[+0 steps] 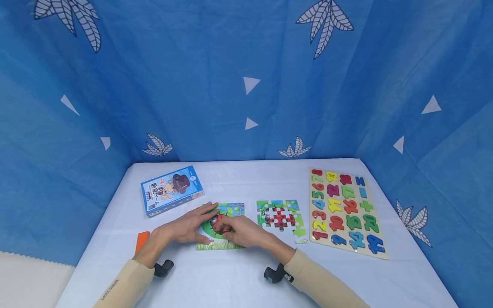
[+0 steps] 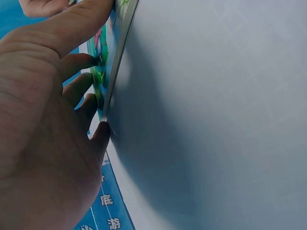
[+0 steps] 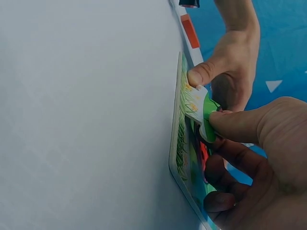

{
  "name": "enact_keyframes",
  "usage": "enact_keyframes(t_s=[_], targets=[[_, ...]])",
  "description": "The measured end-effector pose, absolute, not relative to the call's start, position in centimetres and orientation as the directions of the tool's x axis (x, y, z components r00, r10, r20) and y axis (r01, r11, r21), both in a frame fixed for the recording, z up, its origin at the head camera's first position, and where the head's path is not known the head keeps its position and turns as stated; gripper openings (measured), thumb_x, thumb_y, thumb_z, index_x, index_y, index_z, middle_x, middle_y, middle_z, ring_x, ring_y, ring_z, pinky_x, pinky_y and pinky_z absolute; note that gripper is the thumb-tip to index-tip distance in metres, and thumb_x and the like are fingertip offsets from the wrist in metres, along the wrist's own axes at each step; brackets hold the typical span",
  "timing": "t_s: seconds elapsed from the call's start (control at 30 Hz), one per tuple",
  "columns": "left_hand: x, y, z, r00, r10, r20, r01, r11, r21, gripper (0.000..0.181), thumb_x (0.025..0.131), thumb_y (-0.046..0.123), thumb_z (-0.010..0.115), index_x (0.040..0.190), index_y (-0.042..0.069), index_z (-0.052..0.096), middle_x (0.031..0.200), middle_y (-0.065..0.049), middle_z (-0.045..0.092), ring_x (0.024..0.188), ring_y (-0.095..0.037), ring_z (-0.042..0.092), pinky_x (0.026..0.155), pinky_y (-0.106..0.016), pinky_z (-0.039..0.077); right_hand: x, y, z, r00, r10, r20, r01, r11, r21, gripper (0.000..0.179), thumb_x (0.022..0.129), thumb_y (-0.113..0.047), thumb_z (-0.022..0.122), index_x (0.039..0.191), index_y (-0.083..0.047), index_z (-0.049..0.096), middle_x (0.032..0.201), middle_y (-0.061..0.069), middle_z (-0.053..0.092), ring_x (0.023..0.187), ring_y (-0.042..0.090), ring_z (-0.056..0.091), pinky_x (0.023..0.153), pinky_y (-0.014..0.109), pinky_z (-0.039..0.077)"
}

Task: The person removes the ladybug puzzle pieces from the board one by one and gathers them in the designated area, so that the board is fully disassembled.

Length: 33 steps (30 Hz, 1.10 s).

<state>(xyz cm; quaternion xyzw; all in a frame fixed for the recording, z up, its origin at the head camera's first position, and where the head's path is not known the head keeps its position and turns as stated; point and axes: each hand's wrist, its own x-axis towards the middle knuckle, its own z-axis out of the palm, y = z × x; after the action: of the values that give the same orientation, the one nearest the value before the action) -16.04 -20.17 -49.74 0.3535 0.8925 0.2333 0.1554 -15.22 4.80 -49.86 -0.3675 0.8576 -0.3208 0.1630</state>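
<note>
A ladybug picture puzzle board (image 1: 236, 209) with a grass border lies on the table in front of me. My left hand (image 1: 188, 226) rests on its left side, thumb near the lower edge and fingers spread toward the top. In the left wrist view the fingertips (image 2: 101, 130) touch the board's edge. My right hand (image 1: 246, 231) is over the board's lower middle. Between thumb and index finger it pinches a white-and-green puzzle piece (image 3: 195, 101), tilted over the grass border in the right wrist view. Right of the board lies a group of ladybug puzzle pieces (image 1: 281, 218), partly joined.
A blue game box (image 1: 173, 188) stands at the back left. An orange object (image 1: 142, 239) lies by my left forearm. At the right is a wooden number board (image 1: 381, 255) with colourful numerals. Blue curtains (image 1: 215, 85) enclose the white table (image 1: 215, 282) at the back and sides.
</note>
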Motion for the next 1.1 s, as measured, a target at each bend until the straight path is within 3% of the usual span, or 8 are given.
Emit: enact_keyframes(t_s=[0.2, 0.37, 0.57, 0.77, 1.1], targets=[[-16.0, -20.3, -49.8, -0.706, 0.698, -0.122, 0.552, 0.649, 0.523, 0.096, 0.082, 0.045, 0.081, 0.156, 0.005, 0.035, 0.168, -0.012, 0.018, 0.153, -0.039, 0.014, 0.118, -0.062, 0.023, -15.2, 5.0, -49.8, -0.668, -0.742, -0.046, -0.519, 0.509, -0.687, 0.026, 0.099, -0.015, 0.065, 0.124, -0.023, 0.068, 0.113, -0.015, 0.07, 0.102, -0.004, 0.063, 0.088, 0.018, 0.053], [-16.0, -20.3, -50.1, -0.705, 0.7, -0.114, 0.558, 0.646, 0.521, 0.096, 0.082, 0.047, 0.08, 0.156, 0.006, 0.036, 0.168, -0.011, 0.018, 0.153, -0.04, 0.014, 0.118, -0.063, 0.024, -15.3, 5.7, -49.4, -0.673, -0.737, -0.056, -0.509, 0.517, -0.688, 0.027, 0.098, -0.017, 0.067, 0.124, -0.022, 0.07, 0.114, -0.015, 0.071, 0.1, -0.004, 0.063, 0.085, 0.018, 0.053], [-16.0, -20.3, -50.2, -0.711, 0.692, -0.121, 0.542, 0.65, 0.533, 0.096, 0.081, 0.047, 0.081, 0.156, 0.007, 0.036, 0.168, -0.009, 0.018, 0.154, -0.038, 0.014, 0.119, -0.061, 0.022, -15.6, 7.1, -48.9, -0.682, -0.729, -0.06, -0.478, 0.505, -0.719, 0.019, 0.098, -0.015, 0.067, 0.114, -0.022, 0.071, 0.103, -0.012, 0.072, 0.091, -0.003, 0.063, 0.08, 0.019, 0.053], [-16.1, -20.2, -50.3, -0.713, 0.689, -0.128, 0.539, 0.656, 0.528, 0.096, 0.082, 0.047, 0.081, 0.156, 0.007, 0.036, 0.168, -0.009, 0.018, 0.154, -0.037, 0.014, 0.12, -0.06, 0.022, -16.2, 9.5, -47.9, -0.733, -0.675, -0.086, -0.423, 0.551, -0.72, 0.01, 0.095, -0.016, 0.071, 0.101, -0.024, 0.071, 0.089, -0.016, 0.068, 0.08, 0.003, 0.061, 0.07, 0.023, 0.051], [-16.2, -20.3, -50.4, -0.712, 0.689, -0.135, 0.539, 0.659, 0.524, 0.096, 0.082, 0.047, 0.081, 0.156, 0.008, 0.035, 0.168, -0.009, 0.018, 0.154, -0.037, 0.013, 0.12, -0.06, 0.022, -17.4, 13.9, -46.9, -0.753, -0.636, -0.166, -0.364, 0.614, -0.7, 0.008, 0.093, -0.015, 0.073, 0.095, -0.021, 0.069, 0.085, -0.012, 0.067, 0.075, 0.01, 0.058, 0.067, 0.027, 0.049]])
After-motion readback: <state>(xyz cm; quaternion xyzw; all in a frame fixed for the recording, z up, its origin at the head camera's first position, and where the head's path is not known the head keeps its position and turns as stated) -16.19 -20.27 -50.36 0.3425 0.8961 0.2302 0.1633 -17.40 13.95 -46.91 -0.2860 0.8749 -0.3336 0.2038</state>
